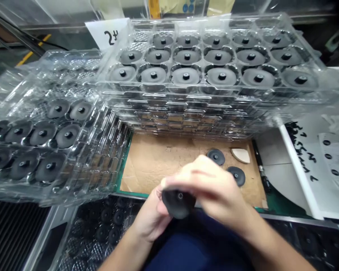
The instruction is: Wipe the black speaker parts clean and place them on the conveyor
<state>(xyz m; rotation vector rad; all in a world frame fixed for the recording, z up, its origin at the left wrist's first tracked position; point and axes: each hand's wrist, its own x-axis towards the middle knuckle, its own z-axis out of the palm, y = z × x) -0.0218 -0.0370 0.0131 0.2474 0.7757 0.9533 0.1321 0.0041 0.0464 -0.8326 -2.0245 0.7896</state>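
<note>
**Black disc [178,205] pinched between two hands at the near edge of the cardboard sheet [149,169]**

The disc was held clear of the cardboard sheet, just past its near edge, and its small central hub was turned up toward the camera. Its long axis ran roughly across the view, tilted slightly. The fingers of the right hand [209,188] were pressed together over its upper rim, and the left hand [149,220] was cupped against its underside and left side. The right hand covered more of it, though both hands were blurred. On the sheet, two loose black discs [216,157] and a beige wedge [240,155] were laid toward the far right. Stacked clear plastic trays [197,109] filled with similar discs were placed beyond and left of the sheet.
</note>
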